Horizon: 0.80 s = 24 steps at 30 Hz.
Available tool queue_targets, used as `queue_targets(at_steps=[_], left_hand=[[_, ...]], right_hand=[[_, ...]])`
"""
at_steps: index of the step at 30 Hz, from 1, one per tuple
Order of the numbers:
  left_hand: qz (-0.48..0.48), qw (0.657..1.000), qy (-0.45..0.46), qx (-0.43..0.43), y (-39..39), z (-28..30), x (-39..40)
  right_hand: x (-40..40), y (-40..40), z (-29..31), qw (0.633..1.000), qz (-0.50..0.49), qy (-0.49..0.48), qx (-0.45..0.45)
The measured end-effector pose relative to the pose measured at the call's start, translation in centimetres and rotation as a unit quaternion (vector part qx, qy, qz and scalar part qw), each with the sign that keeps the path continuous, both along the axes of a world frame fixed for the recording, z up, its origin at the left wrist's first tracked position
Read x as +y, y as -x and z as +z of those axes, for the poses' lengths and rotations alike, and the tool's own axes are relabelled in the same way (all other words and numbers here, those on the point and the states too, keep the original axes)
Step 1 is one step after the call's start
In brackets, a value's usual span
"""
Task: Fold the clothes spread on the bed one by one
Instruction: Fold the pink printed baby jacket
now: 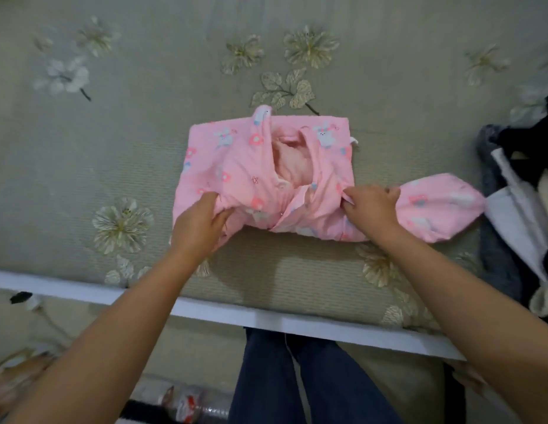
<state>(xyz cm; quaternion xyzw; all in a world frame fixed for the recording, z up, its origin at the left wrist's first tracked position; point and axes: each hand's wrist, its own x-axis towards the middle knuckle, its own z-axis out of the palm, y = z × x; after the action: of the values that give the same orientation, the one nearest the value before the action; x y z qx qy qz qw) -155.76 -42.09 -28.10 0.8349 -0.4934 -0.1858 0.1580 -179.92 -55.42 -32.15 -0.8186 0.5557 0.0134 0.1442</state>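
Dark and white clothes (523, 191) heap at the right edge, just beside the pink garment's sleeve (441, 209). The pink garment (251, 166) lies mid-bed (113, 154); wide open mat left and far. Left hand (199, 224) bunches its near-left corner, right hand (373, 206) pinches the sleeve seam. A bottle (187, 405) on the floor, label unreadable.

Single view, head-worn wide-angle camera, looking forward and steeply down from above the near edge of the bed (83, 154). Close range: both forearms enter from the bottom corners, and the person's legs (312, 377) show at bottom centre. Straight lines bow toward the frame edges; no second view to compare.
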Motion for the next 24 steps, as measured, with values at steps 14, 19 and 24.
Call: queue_targets(at_steps=[14,19,24], left_hand=[[-0.131,0.947,0.209,-0.208,-7.7,27.6,-1.9],[-0.196,0.923,0.233,-0.234,-11.3,33.8,3.4],[-0.221,0.932,0.206,-0.2,-13.9,35.6,6.7]], right_hand=[[2.5,-4.7,30.8,0.937,-0.042,0.331,-0.105],[9.3,-6.9,36.9,0.915,-0.037,0.389,-0.095],[13.5,-8.3,39.0,0.938,-0.03,0.341,-0.048]])
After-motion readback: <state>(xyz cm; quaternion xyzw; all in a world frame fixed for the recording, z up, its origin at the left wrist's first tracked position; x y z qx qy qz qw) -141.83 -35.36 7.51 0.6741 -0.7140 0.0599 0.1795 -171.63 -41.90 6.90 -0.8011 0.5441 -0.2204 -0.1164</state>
